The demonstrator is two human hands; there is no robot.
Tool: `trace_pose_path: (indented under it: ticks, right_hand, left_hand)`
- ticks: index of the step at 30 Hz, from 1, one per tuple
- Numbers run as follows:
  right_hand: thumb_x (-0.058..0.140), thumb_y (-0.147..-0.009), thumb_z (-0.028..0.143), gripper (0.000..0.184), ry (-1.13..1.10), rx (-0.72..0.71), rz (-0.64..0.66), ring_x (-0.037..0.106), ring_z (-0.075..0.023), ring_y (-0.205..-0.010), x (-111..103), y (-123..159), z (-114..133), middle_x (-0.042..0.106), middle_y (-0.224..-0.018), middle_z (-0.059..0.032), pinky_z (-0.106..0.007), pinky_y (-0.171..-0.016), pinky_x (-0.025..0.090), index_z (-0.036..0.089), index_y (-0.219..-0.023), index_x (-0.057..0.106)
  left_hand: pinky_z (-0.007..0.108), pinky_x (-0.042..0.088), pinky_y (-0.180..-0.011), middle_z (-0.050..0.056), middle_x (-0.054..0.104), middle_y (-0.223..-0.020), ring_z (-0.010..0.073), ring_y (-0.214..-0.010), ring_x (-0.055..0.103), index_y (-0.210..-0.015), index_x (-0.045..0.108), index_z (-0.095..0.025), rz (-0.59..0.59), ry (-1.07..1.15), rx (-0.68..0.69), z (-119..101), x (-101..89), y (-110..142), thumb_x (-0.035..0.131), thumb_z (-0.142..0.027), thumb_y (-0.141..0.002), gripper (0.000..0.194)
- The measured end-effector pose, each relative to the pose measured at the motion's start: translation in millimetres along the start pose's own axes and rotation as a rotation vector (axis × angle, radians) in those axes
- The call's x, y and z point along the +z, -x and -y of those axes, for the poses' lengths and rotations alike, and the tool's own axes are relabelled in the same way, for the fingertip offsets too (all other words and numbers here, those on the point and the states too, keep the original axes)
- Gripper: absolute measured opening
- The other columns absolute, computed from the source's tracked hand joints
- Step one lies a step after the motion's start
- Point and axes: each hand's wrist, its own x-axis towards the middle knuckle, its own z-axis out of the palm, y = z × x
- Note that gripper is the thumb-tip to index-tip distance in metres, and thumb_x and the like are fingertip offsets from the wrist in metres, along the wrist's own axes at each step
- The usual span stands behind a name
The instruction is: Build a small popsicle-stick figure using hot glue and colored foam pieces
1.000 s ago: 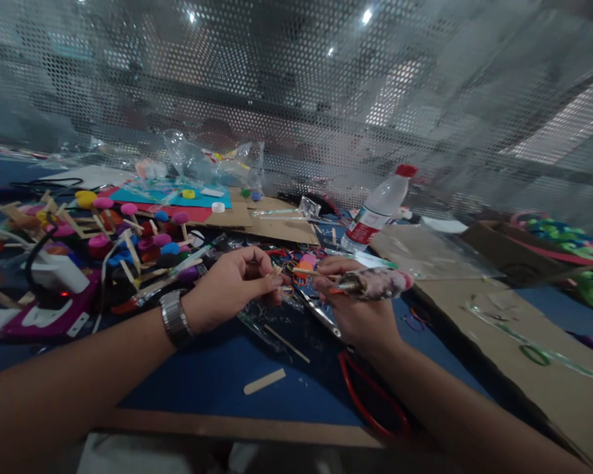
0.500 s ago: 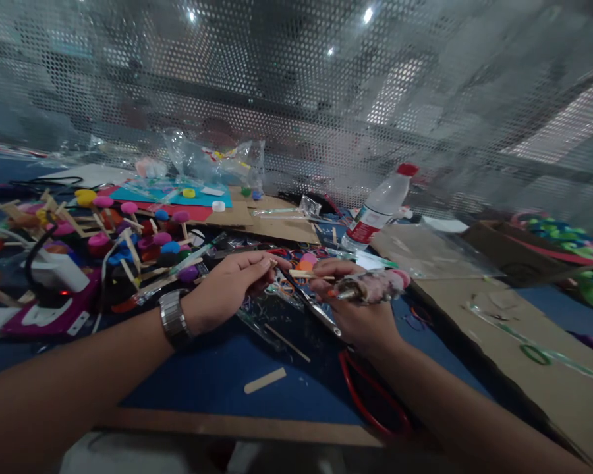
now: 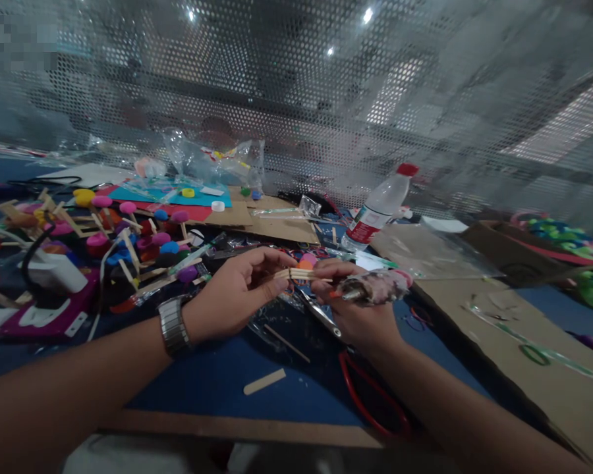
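Observation:
In front of me, my left hand (image 3: 250, 289), with a metal watch on its wrist, pinches the left end of a small stack of wooden craft sticks (image 3: 300, 273). My right hand (image 3: 363, 322) has its fingers closed on the stack's other end. Against the back of that hand is a ragged, pinkish-grey roll in clear film (image 3: 375, 288); whether it is gripped is unclear. A pair of red-handled scissors (image 3: 368, 401) lies below, partly hidden by the right hand. One loose craft stick (image 3: 264, 382) lies on the blue table near its front edge.
Coloured caps glued to sticks (image 3: 128, 243) pile up on the left, beside a purple power strip (image 3: 74, 316). A red-capped water bottle (image 3: 378, 207) stands tilted in view behind my hands. Cardboard (image 3: 474, 329) covers the right side. Perforated metal (image 3: 277, 79) rises at the back.
My left hand has moved slightly right to the craft sticks and now grips their left end. My right hand stays nearly in place.

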Motion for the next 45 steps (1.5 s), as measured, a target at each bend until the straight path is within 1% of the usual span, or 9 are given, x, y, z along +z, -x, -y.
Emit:
trace_pose_path:
  ticks: [4,8,13,16,26,34,37,41,45]
  right_hand:
    - [0.087,-0.07,0.036,0.015,-0.002,-0.022,0.025,0.072,-0.0248,-0.08,0.2,1.0,0.5,0.076,-0.085,-0.0048,-0.041,-0.075,0.06,0.026,-0.075,0.075]
    - [0.084,-0.071,0.031,0.011,-0.012,-0.061,0.074,0.073,-0.0245,-0.083,0.8,1.5,3.0,0.078,-0.084,-0.0037,-0.041,-0.079,0.061,0.027,-0.076,0.075]
    - [0.082,-0.074,0.037,0.013,0.009,-0.076,0.102,0.073,-0.0244,-0.086,0.1,2.1,1.2,0.078,-0.088,-0.005,-0.04,-0.08,0.061,0.027,-0.078,0.074]
    - [0.081,-0.075,0.041,0.016,-0.017,-0.086,0.101,0.073,-0.0244,-0.085,0.3,2.5,0.0,0.078,-0.088,-0.0055,-0.041,-0.079,0.061,0.027,-0.077,0.074]
    - [0.082,-0.074,0.038,0.014,-0.019,-0.073,0.115,0.074,-0.025,-0.084,1.2,4.0,-0.2,0.078,-0.089,-0.0055,-0.041,-0.078,0.063,0.028,-0.077,0.073]
    - [0.08,-0.077,0.025,0.008,-0.069,-0.145,0.167,0.075,-0.0222,-0.082,0.2,2.1,-0.9,0.079,-0.09,-0.0038,-0.036,-0.076,0.063,0.028,-0.08,0.074]
    - [0.08,-0.08,0.029,0.007,-0.065,-0.182,0.177,0.075,-0.0223,-0.084,0.0,1.9,-1.5,0.08,-0.091,-0.0039,-0.036,-0.076,0.064,0.028,-0.081,0.073]
    - [0.08,-0.081,0.038,0.013,-0.05,-0.161,0.172,0.076,-0.0233,-0.082,0.9,2.2,-2.2,0.08,-0.091,-0.0047,-0.038,-0.074,0.064,0.028,-0.08,0.072]
    - [0.081,-0.08,0.038,0.014,-0.065,-0.161,0.194,0.075,-0.0225,-0.08,1.5,2.2,-2.9,0.079,-0.09,-0.0042,-0.037,-0.072,0.063,0.028,-0.081,0.071]
  left_hand:
    - [0.028,0.053,-0.085,0.007,0.073,-0.099,0.0169,-0.091,0.068,-0.102,0.066,-0.015,-0.031,0.051,0.013,-0.8,4.1,1.9,0.072,-0.022,-0.087,0.018]
    - [0.028,0.054,-0.084,0.007,0.074,-0.098,0.0169,-0.09,0.069,-0.099,0.066,-0.015,-0.039,0.077,0.038,0.7,5.2,3.1,0.072,-0.02,-0.087,0.014]
    - [0.025,0.055,-0.083,0.005,0.074,-0.099,0.0157,-0.091,0.07,-0.103,0.066,-0.018,-0.031,0.048,0.094,1.7,4.6,5.9,0.072,-0.023,-0.089,0.016]
    - [0.024,0.056,-0.083,0.004,0.074,-0.097,0.015,-0.09,0.071,-0.1,0.066,-0.018,-0.033,0.028,0.097,0.7,4.6,7.4,0.075,-0.024,-0.087,0.016]
    - [0.028,0.058,-0.082,0.006,0.077,-0.097,0.0178,-0.088,0.073,-0.097,0.072,-0.016,-0.077,-0.02,0.095,-2.1,4.8,8.9,0.08,-0.027,-0.082,0.02]
    - [0.026,0.059,-0.081,0.006,0.077,-0.094,0.0165,-0.086,0.073,-0.097,0.073,-0.015,-0.081,-0.024,0.117,-1.2,5.8,9.4,0.08,-0.028,-0.082,0.021]
    - [0.024,0.059,-0.08,0.006,0.078,-0.092,0.0161,-0.085,0.075,-0.097,0.073,-0.015,-0.059,0.004,0.123,0.1,6.0,9.4,0.08,-0.027,-0.082,0.021]
    - [0.023,0.059,-0.078,0.006,0.078,-0.09,0.0158,-0.084,0.075,-0.097,0.073,-0.015,-0.057,-0.015,0.125,0.1,6.2,9.8,0.079,-0.027,-0.083,0.02]
    - [0.024,0.059,-0.079,0.006,0.078,-0.092,0.0164,-0.085,0.075,-0.097,0.074,-0.015,-0.053,-0.022,0.129,-0.2,6.0,10.8,0.079,-0.028,-0.084,0.02]
